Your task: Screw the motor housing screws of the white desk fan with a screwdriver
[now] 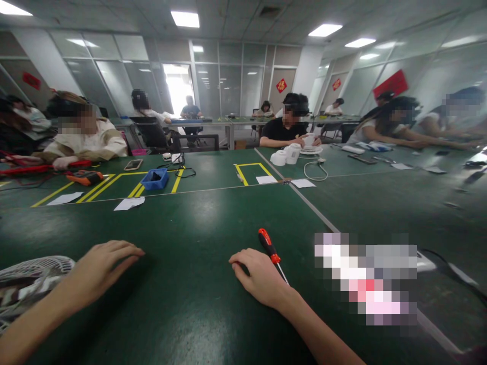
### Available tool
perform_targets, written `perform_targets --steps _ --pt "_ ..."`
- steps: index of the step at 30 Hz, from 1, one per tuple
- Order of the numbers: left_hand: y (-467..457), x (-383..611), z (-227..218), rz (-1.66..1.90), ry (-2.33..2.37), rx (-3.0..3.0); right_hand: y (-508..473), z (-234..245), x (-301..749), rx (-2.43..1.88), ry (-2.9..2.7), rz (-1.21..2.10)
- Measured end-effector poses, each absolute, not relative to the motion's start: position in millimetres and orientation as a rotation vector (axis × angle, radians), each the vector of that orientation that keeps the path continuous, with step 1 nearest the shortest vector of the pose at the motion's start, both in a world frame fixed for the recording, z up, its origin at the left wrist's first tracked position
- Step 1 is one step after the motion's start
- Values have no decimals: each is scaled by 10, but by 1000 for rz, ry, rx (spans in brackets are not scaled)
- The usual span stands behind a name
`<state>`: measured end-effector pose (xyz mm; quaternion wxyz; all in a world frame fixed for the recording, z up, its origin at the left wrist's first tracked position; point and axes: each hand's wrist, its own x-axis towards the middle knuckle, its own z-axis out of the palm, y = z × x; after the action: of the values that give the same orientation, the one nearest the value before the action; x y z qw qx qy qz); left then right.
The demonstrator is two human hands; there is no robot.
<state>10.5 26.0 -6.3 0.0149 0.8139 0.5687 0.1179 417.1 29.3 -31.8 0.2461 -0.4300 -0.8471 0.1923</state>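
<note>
My left hand (108, 264) hovers over the green table at the left, fingers stretched forward and holding nothing. Beside its forearm, at the left edge, lies a white slatted grille (47, 262), partly hidden by the arm. To the right of centre is my right hand (258, 278), palm down with the fingers loosely bent and the thumb apart; nothing shows in it. Just behind and to the right of this hand lies a screwdriver (269, 246) with a red and black handle. Its shaft points towards my wrist, which hides the tip.
A blue bin (163, 180) holds dark parts. An orange multimeter (87, 177), a phone (133, 165) and paper slips (130, 203) lie nearby. White rounded parts (292, 153) stand across the table before a person in black (279, 133). A blurred patch covers something on the right.
</note>
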Motion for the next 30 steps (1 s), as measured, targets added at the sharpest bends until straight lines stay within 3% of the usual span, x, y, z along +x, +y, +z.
perform_targets --steps 7,13,22,30 --pt "334 1482 -582 563 1457 2545 281 -268 4183 -1209 -2298 489" --pt "333 2097 -794 627 1427 2619 324 -328 4212 -1239 -2219 310" --pt "328 2195 -800 417 1390 2678 362 -382 4232 -1226 -2178 227" --pt "394 1935 -767 645 1441 2677 290 -373 4162 -1307 -2279 304"
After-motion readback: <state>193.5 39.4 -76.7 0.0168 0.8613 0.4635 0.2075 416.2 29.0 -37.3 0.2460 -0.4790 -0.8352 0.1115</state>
